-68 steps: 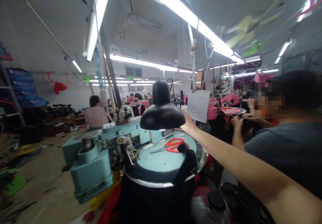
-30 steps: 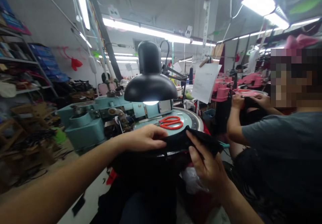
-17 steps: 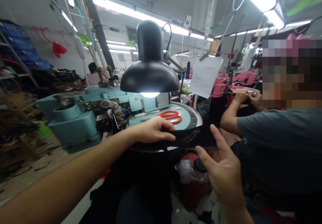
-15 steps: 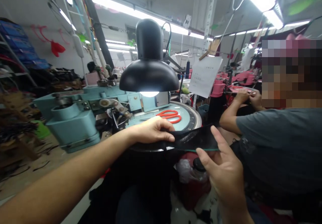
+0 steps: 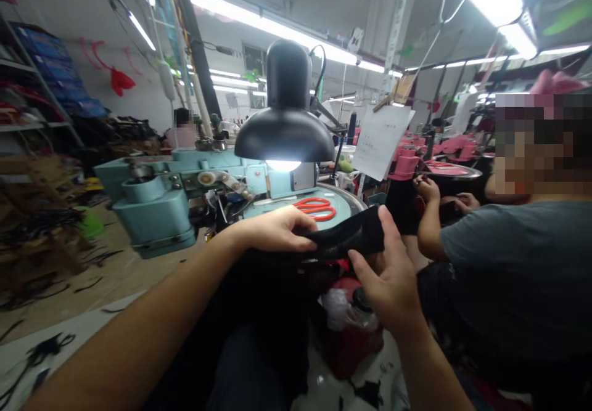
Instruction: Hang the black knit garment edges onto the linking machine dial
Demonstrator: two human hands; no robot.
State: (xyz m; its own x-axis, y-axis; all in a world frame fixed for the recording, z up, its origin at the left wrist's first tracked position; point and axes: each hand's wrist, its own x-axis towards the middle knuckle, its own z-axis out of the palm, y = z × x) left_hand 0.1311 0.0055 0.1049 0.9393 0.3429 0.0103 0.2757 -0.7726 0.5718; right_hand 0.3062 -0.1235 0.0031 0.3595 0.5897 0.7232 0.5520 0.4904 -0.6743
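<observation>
A piece of black fabric (image 5: 345, 236) stretches between my two hands under the black lamp (image 5: 284, 134). My left hand (image 5: 289, 229) pinches its left part between thumb and curled fingers. At the right end, my right hand (image 5: 388, 269) has the fabric's edge between thumb and forefinger; the other fingers are partly hidden behind it. Just beyond my left hand, red-handled scissors (image 5: 319, 209) lie on the round, light-blue machine table (image 5: 268, 209).
The light-blue sewing machine (image 5: 155, 214) stands at the left. A co-worker in a grey shirt (image 5: 518, 251) sits close on my right. Below the fabric are a dark red container (image 5: 346, 349) and a clear plastic bag (image 5: 340, 306). A written sheet (image 5: 383, 140) hangs behind the lamp.
The right end of the fabric has tilted up and swung inward, with my right hand moving left and slightly upward. The camera view has turned a little left.
</observation>
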